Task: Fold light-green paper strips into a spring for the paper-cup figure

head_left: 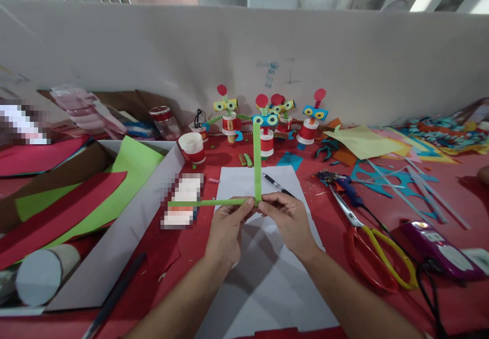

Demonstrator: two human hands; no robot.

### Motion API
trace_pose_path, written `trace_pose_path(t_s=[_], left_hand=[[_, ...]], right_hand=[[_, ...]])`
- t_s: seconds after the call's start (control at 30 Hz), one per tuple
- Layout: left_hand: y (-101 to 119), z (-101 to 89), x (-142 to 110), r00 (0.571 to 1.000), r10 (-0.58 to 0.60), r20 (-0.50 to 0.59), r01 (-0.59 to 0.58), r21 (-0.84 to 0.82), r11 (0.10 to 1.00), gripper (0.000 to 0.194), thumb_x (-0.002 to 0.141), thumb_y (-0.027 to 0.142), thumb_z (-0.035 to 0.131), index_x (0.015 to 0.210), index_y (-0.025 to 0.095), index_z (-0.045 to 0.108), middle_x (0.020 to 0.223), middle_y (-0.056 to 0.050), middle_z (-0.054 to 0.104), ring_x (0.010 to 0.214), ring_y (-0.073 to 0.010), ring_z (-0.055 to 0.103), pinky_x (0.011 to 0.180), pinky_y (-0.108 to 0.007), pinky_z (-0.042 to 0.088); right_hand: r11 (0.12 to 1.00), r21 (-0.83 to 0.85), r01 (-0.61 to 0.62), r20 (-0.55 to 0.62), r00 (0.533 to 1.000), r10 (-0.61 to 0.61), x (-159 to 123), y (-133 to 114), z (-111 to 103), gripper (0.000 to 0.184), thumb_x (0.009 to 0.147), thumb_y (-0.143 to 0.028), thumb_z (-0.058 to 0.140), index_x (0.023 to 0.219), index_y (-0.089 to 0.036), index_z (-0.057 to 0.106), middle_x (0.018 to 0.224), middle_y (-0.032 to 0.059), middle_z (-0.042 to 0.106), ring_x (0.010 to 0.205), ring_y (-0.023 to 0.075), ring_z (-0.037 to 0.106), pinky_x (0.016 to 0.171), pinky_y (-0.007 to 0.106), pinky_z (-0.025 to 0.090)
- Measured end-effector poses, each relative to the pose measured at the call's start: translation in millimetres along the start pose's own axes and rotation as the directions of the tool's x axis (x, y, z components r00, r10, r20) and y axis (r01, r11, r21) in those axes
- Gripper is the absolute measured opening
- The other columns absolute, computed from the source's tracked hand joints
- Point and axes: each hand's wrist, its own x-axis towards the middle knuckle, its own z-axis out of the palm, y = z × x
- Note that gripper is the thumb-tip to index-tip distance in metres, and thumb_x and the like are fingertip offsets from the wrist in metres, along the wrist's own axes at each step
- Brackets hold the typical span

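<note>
Two narrow green paper strips meet at a right angle between my hands. One green strip (257, 160) stands upright, and the other green strip (214, 202) points out to the left. My left hand (229, 222) pinches the corner where they meet, thumb on top. My right hand (284, 214) is closed on the same corner from the other side. Below my hands lies a white paper sheet (263, 288), with a black pen (278, 184) resting on its upper part.
Yellow-and-red scissors (367, 250), a glue gun (340, 181) and a purple device (443, 252) lie right. A box (126, 242) of coloured paper stands left. Behind are paper cups (192, 148) and several paper-cup figures, one blue-headed figure (312, 117) among them.
</note>
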Motion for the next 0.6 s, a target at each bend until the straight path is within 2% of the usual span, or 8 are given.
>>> trace_pose_path(t_s=[0.13,0.33,0.43,0.6], left_hand=[[2.3,1.3,-0.8,1.000,-0.020,0.021,0.020,0.004,1.000,0.021,0.055,0.020,0.085,0.071,0.016,0.072,0.071,0.000,0.071,0.072,-0.0127,0.063,0.076,-0.027,0.049],[2.1,0.5,-2.2,0.998,-0.038,0.041,0.038,-0.003,0.999,0.020,0.058,0.019,0.083,0.075,0.017,0.072,0.074,-0.001,0.071,0.075,-0.0128,0.063,0.076,-0.026,0.048],[-0.3,-1.4,-0.6,0.999,-0.009,0.053,0.009,0.004,1.000,0.016,0.061,0.020,0.082,0.073,0.017,0.073,0.073,0.000,0.070,0.074,-0.0124,0.062,0.077,-0.026,0.048],[-0.6,-2.3,2.1,0.999,-0.022,-0.027,0.022,-0.018,1.000,0.020,0.054,0.021,0.085,0.068,0.015,0.073,0.070,-0.002,0.070,0.072,-0.0130,0.061,0.074,-0.026,0.047]], right_hand=[[0.999,-0.032,0.025,-0.019,0.999,-0.026,-1.2,-2.3,0.5,0.008,0.068,-0.026,0.075,0.075,-0.022,0.076,0.070,0.0010,0.073,0.062,0.0152,0.063,0.063,0.029,0.052],[0.999,-0.043,0.031,-0.027,0.999,-0.032,-3.7,-4.5,1.8,0.009,0.069,-0.026,0.074,0.076,-0.022,0.078,0.070,0.0020,0.074,0.063,0.0169,0.065,0.064,0.031,0.055],[0.998,-0.047,0.047,-0.020,0.999,-0.048,-4.1,-4.0,3.3,0.010,0.069,-0.025,0.075,0.078,-0.021,0.078,0.073,0.0027,0.075,0.065,0.0169,0.066,0.066,0.031,0.056],[0.999,-0.035,0.030,0.001,1.000,-0.030,-3.5,-1.1,4.9,0.016,0.070,-0.028,0.075,0.083,-0.020,0.077,0.075,0.0034,0.075,0.066,0.0174,0.067,0.067,0.033,0.057]])
